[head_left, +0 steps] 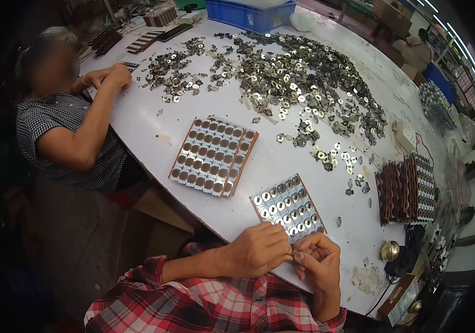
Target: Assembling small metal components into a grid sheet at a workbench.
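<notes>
A flat panel [284,202] lies at the table's near edge, with rows of round silver metal pieces set on it. My left hand [257,250] is closed over the panel's near side, its fingers curled with the tips together. Close against it, my right hand [319,261] is also closed, thumb and forefinger pinched near the left fingertips. Whatever lies between the fingers is too small or hidden to make out. Further left rests a small stack of similar panels [212,155], showing rows of dark round spots.
A wide heap of small metal pieces [298,72] covers the far middle of the table [154,130]. Stacked brown-edged panels [406,191] stand at right, near a round brass-coloured object [390,251]. A blue bin [248,15] sits at the back. A co-worker [76,127] works at left.
</notes>
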`<state>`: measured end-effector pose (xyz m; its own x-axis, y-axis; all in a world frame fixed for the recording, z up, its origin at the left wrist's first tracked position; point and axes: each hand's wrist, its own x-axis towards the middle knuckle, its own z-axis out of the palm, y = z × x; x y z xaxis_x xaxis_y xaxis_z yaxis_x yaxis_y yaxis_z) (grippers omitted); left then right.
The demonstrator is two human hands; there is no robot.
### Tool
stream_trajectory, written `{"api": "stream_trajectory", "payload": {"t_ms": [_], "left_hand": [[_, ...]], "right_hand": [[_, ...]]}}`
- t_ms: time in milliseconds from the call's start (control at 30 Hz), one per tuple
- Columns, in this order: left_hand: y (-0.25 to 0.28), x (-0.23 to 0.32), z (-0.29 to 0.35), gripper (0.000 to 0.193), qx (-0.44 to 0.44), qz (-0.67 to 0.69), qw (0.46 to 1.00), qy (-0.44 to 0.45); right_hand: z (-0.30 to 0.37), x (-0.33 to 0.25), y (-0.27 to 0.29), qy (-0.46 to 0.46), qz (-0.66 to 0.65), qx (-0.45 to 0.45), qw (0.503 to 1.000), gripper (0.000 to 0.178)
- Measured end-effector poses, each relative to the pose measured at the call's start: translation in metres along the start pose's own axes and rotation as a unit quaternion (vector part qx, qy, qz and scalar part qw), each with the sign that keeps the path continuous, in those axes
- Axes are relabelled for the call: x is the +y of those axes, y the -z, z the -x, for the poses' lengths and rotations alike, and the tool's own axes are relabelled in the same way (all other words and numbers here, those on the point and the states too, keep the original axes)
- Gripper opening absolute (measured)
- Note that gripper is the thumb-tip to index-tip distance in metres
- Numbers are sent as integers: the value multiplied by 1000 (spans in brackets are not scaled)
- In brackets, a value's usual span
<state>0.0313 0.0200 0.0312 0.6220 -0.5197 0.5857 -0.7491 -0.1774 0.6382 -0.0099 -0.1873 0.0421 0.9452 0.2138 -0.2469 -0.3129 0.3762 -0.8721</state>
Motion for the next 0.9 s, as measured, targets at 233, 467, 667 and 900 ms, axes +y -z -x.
{"api": "stream_trajectory", "payload": {"t_ms": [233, 467, 667, 900], "left_hand": [[-4, -4, -5, 25, 32, 13, 999, 11], [-12, -4, -4, 25, 35, 22, 997, 59], [-17, -1, 4, 27, 36, -15, 998, 58], [-24, -6, 9, 31, 34, -14, 998, 42]], "right_hand": [[-8, 3, -3, 24, -61, 29, 997, 20], [-3, 15, -10, 96, 2, 92, 991, 23], [2, 18, -12, 135, 103, 118, 978, 18], [7, 4, -1, 57, 136, 80, 986, 19]]}}
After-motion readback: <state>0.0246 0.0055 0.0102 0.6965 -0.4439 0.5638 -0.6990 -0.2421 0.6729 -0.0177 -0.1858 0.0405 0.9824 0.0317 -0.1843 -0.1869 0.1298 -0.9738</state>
